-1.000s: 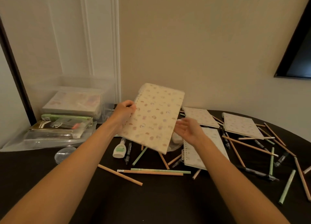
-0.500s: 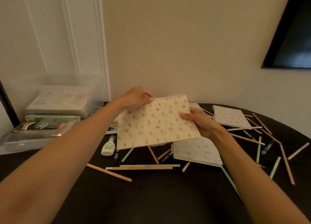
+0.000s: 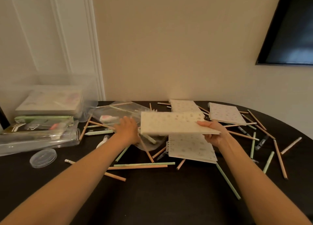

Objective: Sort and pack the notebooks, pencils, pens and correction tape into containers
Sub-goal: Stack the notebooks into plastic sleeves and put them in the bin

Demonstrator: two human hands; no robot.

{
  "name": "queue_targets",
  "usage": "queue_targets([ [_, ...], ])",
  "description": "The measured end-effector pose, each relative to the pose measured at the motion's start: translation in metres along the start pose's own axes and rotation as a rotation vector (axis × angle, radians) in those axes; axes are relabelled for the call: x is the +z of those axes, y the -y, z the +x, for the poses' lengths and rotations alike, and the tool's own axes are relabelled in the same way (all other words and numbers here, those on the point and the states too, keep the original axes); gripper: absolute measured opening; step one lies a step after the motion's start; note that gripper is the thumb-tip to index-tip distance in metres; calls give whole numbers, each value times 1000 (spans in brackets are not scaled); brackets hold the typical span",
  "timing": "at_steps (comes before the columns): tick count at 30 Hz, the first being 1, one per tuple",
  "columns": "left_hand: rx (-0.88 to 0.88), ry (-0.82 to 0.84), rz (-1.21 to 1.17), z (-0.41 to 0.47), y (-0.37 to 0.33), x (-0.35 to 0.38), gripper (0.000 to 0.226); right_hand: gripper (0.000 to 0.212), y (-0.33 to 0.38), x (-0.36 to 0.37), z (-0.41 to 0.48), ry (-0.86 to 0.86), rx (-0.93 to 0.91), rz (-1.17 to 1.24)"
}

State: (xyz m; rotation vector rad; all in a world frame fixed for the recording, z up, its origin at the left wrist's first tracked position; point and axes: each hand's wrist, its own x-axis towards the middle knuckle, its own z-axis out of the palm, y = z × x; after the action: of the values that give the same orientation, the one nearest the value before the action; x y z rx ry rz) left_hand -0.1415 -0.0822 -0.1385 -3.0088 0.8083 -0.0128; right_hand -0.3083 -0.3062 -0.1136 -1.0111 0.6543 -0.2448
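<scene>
Head view: the patterned notebook (image 3: 172, 123) is held above the middle of the dark table (image 3: 152, 199), lying almost flat with its long edge toward the camera. The right hand (image 3: 213, 131) grips it at its 3 o'clock edge, thumb on the cover and fingers curled beneath. The left hand (image 3: 127, 130) is just off the notebook's 9 o'clock edge and not touching it. Its fingers are stretched out, open, over a clear plastic bag (image 3: 118, 113), though motion blur hides the exact contact.

At 6 o'clock from the held notebook, a second spiral notebook (image 3: 191, 148) lies on the table. Two more notebooks (image 3: 184, 105) (image 3: 226, 113) lie at 12 and 2 o'clock, near the wall.

Wooden and pale green pencils (image 3: 144, 164) are scattered around them, with dark pens (image 3: 261, 142) toward 3 o'clock.

Far out at 9 o'clock stands a clear box (image 3: 50, 92) with flat pale items inside. In front of it lies a clear tube container (image 3: 39, 138) on its side, and a round clear lid (image 3: 43, 158) lies at the tube's 6 o'clock.
</scene>
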Motion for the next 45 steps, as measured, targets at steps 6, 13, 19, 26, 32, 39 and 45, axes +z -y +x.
queue_targets([
  [6,83,-168,164,-10,4,-7,30,20,-1,0,-2,16,32,-119],
  [13,94,-213,140,-9,5,-30,30,30,1,32,-5,-127,-143,18],
  [19,144,-169,161,-9,3,-37,26,31,-3,62,-14,-209,-291,-141],
  [26,219,-234,117,-11,-17,-47,25,39,-23,106,-12,-107,-264,-125],
  [32,232,-241,120,-11,-18,-50,33,39,-27,123,-9,-43,-190,-152],
  [39,209,-244,-23,-7,-9,-47,23,38,-24,121,-15,22,-170,-36],
  [45,316,-341,-152,-6,-21,-51,25,34,-28,129,-9,7,-6,133],
])
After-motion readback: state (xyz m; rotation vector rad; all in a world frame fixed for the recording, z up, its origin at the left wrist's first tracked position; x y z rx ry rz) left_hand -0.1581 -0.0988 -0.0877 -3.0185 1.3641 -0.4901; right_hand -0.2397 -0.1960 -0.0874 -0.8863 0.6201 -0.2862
